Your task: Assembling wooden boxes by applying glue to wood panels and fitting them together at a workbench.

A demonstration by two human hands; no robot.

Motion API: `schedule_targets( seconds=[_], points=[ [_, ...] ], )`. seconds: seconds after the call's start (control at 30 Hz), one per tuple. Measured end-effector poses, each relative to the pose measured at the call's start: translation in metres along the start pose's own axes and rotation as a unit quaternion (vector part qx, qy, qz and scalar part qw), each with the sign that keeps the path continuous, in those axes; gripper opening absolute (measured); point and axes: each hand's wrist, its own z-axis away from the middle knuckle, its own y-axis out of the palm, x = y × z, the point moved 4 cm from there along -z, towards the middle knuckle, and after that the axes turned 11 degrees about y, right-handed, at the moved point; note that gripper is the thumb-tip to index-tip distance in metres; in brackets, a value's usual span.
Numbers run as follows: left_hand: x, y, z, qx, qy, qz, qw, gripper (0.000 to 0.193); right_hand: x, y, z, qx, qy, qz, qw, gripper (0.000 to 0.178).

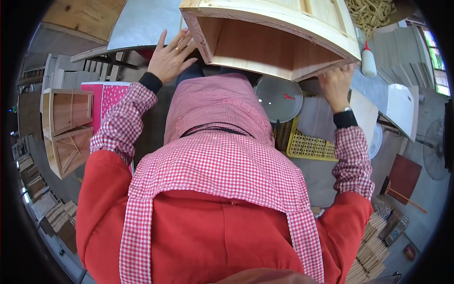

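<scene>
An open-fronted wooden box (274, 45) of pale planed wood sits at the far edge of my reach, its hollow side facing me. My left hand (171, 57) is at the box's near left corner, fingers stretched and spread, a ring on one finger. Whether its fingertips touch the wood I cannot tell. At the near right corner my right hand (336, 87) grips the box's lower edge, its fingertips partly hidden by the wood. Right of that corner is a white squeeze bottle (369, 61) with a red nozzle.
Below the box are a round grey lid or basin (279, 102) with a small red item and a yellow crate (312, 147) with holed wooden pieces. Wooden boxes (68, 128) are stacked at left. A coiled pile of tan strips (371, 14) lies far right. A fan (434, 146) stands right.
</scene>
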Motion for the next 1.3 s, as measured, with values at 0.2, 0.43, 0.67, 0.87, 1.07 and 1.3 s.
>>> schedule_targets(
  seconds=[0.2, 0.43, 0.67, 0.87, 1.07, 1.3],
  points=[
    [-0.007, -0.061, -0.020, -0.087, 0.080, 0.139, 0.983, 0.029, 0.022, -0.017, -0.014, -0.123, -0.020, -0.145, 0.982, 0.028],
    [-0.043, -0.234, -0.106, -0.320, 0.175, 0.090, 0.927, 0.017, 0.010, -0.040, -0.051, -0.041, 0.078, -0.355, 0.931, 0.029],
    [-0.082, -0.239, -0.245, -0.137, 0.288, 0.147, 0.937, 0.023, -0.019, -0.063, -0.071, 0.036, 0.040, -0.405, 0.913, 0.009],
    [-0.086, -0.224, -0.244, -0.215, 0.258, 0.271, 0.902, 0.014, -0.057, -0.049, -0.150, -0.009, 0.114, -0.365, 0.924, 0.008],
    [-0.090, -0.218, -0.244, -0.219, 0.254, 0.270, 0.902, 0.015, -0.091, 0.034, -0.213, -0.005, 0.146, -0.378, 0.914, 0.009],
    [-0.075, -0.235, -0.210, -0.330, 0.220, 0.277, 0.875, 0.028, -0.088, 0.012, -0.156, 0.251, 0.205, -0.412, 0.852, 0.019]
  ],
)
